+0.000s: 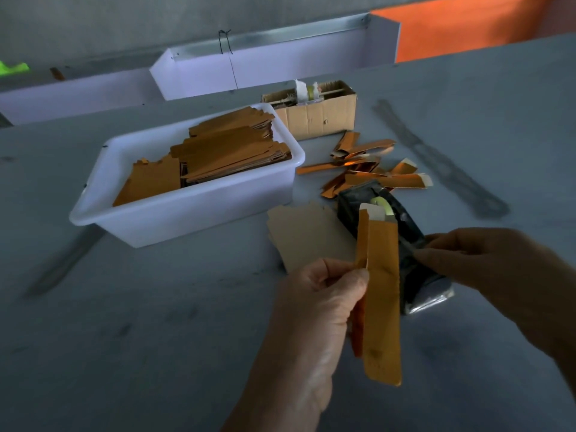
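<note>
Far left on the surface (156, 322) stands a white tub (93, 210) stacked with flat blanks (224, 151), and one pale blank (305, 235) lies just beside it, towards the person. Next comes the left hand (318, 300), thumb and curled fingers pinching the left edge of a gold sleeve (381, 291) about halfway up. The sleeve is held clear of the surface, its long axis running almost straight away from the person, with the open flapped end on top. That end sits directly in front of the tape dispenser (408, 235), whose pale tape end (381, 201) shows just past the flap. The right hand (486, 260) is the nearer of the two to the dispenser. Its fingertips meet at the dispenser's body just right of the sleeve, but whether they pinch a piece of tape or only touch the casing cannot be told. The next move likely turns on that short gap, right hand to the sleeve's right edge, crossing leftward.
</note>
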The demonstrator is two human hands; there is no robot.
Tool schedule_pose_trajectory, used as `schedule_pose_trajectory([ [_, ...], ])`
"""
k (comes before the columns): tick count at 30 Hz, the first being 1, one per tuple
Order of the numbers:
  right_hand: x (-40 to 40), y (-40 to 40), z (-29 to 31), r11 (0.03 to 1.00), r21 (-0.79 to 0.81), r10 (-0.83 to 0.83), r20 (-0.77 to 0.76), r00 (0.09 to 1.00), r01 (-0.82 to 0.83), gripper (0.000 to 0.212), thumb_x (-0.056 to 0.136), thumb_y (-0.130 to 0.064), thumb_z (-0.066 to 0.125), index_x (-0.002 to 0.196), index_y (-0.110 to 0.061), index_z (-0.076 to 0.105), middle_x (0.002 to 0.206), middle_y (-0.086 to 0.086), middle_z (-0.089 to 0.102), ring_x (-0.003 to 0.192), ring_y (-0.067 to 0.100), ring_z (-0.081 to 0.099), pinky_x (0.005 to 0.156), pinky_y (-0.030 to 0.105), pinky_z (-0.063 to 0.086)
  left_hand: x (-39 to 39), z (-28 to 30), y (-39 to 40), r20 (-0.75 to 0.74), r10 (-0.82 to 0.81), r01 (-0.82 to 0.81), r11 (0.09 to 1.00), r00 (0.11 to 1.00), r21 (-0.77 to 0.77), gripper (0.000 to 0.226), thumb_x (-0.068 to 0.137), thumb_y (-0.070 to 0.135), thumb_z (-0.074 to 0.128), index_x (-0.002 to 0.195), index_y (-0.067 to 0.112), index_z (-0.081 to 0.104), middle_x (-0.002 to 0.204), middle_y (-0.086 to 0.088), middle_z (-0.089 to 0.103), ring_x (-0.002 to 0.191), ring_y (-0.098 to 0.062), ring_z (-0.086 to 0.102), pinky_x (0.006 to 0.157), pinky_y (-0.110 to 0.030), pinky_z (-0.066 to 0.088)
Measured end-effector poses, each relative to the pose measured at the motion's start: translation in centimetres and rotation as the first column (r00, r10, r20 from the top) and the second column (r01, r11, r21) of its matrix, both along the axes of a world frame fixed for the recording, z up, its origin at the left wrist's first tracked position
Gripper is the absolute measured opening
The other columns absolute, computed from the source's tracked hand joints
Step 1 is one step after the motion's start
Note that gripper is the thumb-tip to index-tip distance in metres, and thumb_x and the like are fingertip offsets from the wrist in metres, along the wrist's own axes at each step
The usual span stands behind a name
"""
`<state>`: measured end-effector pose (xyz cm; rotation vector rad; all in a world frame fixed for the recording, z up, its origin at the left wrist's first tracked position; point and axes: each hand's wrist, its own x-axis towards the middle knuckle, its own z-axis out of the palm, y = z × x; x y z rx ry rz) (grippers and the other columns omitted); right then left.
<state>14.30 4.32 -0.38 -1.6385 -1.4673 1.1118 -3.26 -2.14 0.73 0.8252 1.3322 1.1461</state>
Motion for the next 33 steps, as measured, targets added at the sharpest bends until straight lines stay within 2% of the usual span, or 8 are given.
schedule_pose_trajectory([
  [5, -0.6, -0.3, -0.3, 0.995, 0.099, -0.014, -0.05, 0.999, 0.019, 0.011, 0.077, -0.016, 0.072, 0.066, -0.017, 0.072, 0.107, -0.007, 0.069, 0.1, 0.017, 0.063, 0.089, 0.039, 0.047, 0.3, -0.1, 0.2, 0.0, 0.013, -0.013, 1.0, 1.0, 0.005, 0.02, 0.09, 0.012, 0.061, 0.07, 0.013, 0.065, 0.049, 0.005, 0.056, 0.038, -0.003, 0.047, 0.038, -0.012, 0.038],
  [9, -1.1, -1.3, -0.8, 0.998, 0.015, -0.05, -0.485, 0.873, 0.065, 0.015, 0.063, -0.028, 0.069, 0.072, -0.017, 0.076, 0.105, -0.002, 0.072, 0.104, 0.015, 0.065, 0.099, 0.036, 0.043, 0.4, -0.2, 0.2, 0.006, 0.023, -0.023, 1.0, 1.0, 0.003, 0.021, 0.089, 0.011, 0.061, 0.068, 0.013, 0.063, 0.048, 0.005, 0.056, 0.038, -0.004, 0.048, 0.038, -0.013, 0.039],
  [11, -1.0, -1.6, -0.8, 0.994, -0.015, -0.098, -0.558, 0.824, 0.108, 0.019, 0.059, -0.031, 0.068, 0.071, -0.018, 0.076, 0.109, -0.003, 0.071, 0.108, 0.011, 0.063, 0.103, 0.04, 0.04, 0.4, -0.2, 0.2, 0.01, 0.026, -0.026, 1.0, 1.0, -0.002, 0.021, 0.09, 0.011, 0.061, 0.069, 0.013, 0.063, 0.048, 0.006, 0.056, 0.038, -0.003, 0.048, 0.038, -0.013, 0.039],
  [14, -0.8, -2.4, -0.7, 0.969, 0.152, -0.153, -0.254, 0.955, 0.196, 0.009, 0.066, -0.03, 0.07, 0.074, -0.034, 0.073, 0.113, -0.015, 0.065, 0.099, -0.008, 0.06, 0.089, 0.031, 0.043, 0.4, -0.3, 0.3, 0.013, 0.026, -0.026, 1.0, 1.0, -0.002, 0.019, 0.09, 0.011, 0.061, 0.071, 0.013, 0.064, 0.048, 0.006, 0.057, 0.038, -0.003, 0.049, 0.039, -0.013, 0.04],
  [17, -0.8, -3.6, -1.2, 0.932, 0.305, -0.197, -0.024, 0.98, 0.195, 0.011, 0.069, -0.038, 0.063, 0.076, -0.046, 0.065, 0.11, -0.019, 0.058, 0.079, -0.03, 0.05, 0.07, 0.021, 0.038, 0.5, -0.4, 0.3, 0.012, 0.026, -0.026, 1.0, 1.0, 0.006, 0.019, 0.09, 0.011, 0.061, 0.072, 0.01, 0.064, 0.049, 0.005, 0.057, 0.038, -0.003, 0.048, 0.038, -0.013, 0.04],
  [25, -0.5, -4.8, -2.8, 0.933, 0.25, -0.178, -0.306, 0.935, 0.259, 0.006, 0.069, -0.031, 0.069, 0.075, -0.032, 0.072, 0.116, -0.019, 0.062, 0.103, -0.007, 0.06, 0.085, 0.026, 0.045, 1.0, -0.5, 0.3, 0.044, 0.004, -0.006, 1.0, 0.999, 0.03, 0.024, 0.088, 0.012, 0.063, 0.065, 0.017, 0.066, 0.058, 0.003, 0.06, 0.051, -0.007, 0.052, 0.049, -0.017, 0.043],
  [30, -0.8, -5.2, -3.1, 0.938, 0.248, -0.179, -0.259, 0.949, 0.244, 0.014, 0.077, -0.016, 0.069, 0.076, -0.03, 0.071, 0.122, -0.02, 0.058, 0.108, -0.007, 0.057, 0.089, 0.029, 0.045, 1.9, -0.1, 0.1, 0.049, -0.037, 0.033, 0.997, 0.998, 0.065, 0.024, 0.086, 0.014, 0.066, 0.064, 0.023, 0.07, 0.061, 0.005, 0.063, 0.054, -0.005, 0.054, 0.057, -0.02, 0.043],
  [33, -1.9, -5.2, -2.5, 0.936, 0.256, -0.176, -0.249, 0.952, 0.24, 0.004, 0.073, -0.03, 0.069, 0.076, -0.031, 0.069, 0.121, -0.019, 0.059, 0.107, -0.001, 0.06, 0.093, 0.036, 0.048, 2.1, 0.2, 0.2, 0.031, -0.051, 0.048, 0.996, 0.998, 0.075, 0.024, 0.086, 0.015, 0.065, 0.064, 0.023, 0.069, 0.059, 0.008, 0.063, 0.051, -0.002, 0.054, 0.052, -0.014, 0.042],
])
